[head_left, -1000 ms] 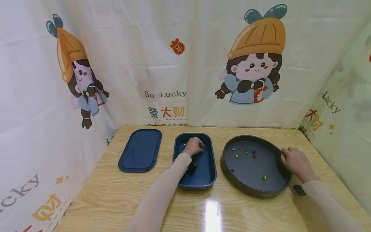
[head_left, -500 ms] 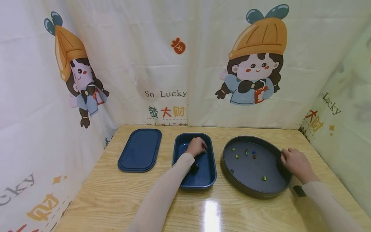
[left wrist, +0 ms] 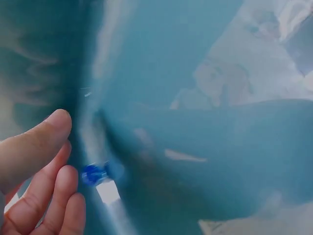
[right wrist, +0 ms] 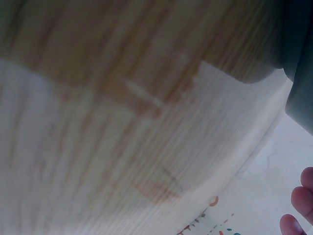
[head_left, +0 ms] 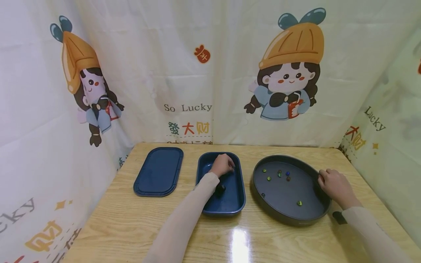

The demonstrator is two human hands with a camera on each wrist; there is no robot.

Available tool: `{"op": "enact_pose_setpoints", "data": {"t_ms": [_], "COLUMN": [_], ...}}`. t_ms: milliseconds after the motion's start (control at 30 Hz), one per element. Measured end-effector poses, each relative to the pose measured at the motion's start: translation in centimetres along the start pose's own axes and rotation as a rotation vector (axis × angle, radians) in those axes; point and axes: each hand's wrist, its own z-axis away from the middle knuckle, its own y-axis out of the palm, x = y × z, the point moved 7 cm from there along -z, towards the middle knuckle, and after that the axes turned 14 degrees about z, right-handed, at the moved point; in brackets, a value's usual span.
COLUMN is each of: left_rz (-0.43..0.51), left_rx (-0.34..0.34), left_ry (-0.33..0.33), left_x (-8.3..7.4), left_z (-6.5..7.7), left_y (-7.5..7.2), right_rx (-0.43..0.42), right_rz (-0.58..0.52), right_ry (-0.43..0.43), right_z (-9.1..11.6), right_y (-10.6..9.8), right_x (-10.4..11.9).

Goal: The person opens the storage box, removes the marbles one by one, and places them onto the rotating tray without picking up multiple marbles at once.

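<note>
In the head view my left hand (head_left: pixel 222 164) is down inside the dark blue rectangular box (head_left: pixel 242 182). The left wrist view shows a blue glass marble (left wrist: pixel 94 175) on the box floor by the wall, a small gap from my loosely bent left fingers (left wrist: pixel 66 181). Nothing is seen between thumb and fingers. At the right, my right hand (head_left: pixel 337 186) grips the rim of the round dark grey pan (head_left: pixel 279 208). Several marbles lie in the pan, among them a blue marble (head_left: pixel 287 173) and a yellow-green marble (head_left: pixel 299 203).
A dark blue lid (head_left: pixel 159 171) lies flat on the wooden table (head_left: pixel 210 237), left of the box. Printed cloth (head_left: pixel 230 73) hangs behind the table and on both sides. A dark wrist strap (head_left: pixel 339 217) shows below the right hand.
A marble seen at my left fingertips a second ago is out of their grasp, and the hand has shifted slightly right. The right hand and pan have stayed put.
</note>
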Motion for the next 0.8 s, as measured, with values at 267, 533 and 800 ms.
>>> {"op": "enact_pose_setpoints", "data": {"t_ms": [267,533,800], "left_rz": [0.016,0.030,-0.033], "left_rx": [-0.021,-0.062,-0.102], "left_ry": [0.027,0.097,0.174], "left_x": [-2.3,-5.4,-9.8], "left_z": [0.5,1.0,2.1], "left_y": [-2.5,-4.7,-5.9], "right_rx": [0.006,-0.005,-0.020], "right_rz": [-0.001,0.003,0.006], "right_ry": [0.003,0.003,0.000], "right_z": [0.2,0.3,0.2], "right_y": [0.2,0.7,0.6], "right_x": [0.0,-0.4,-0.4]}}
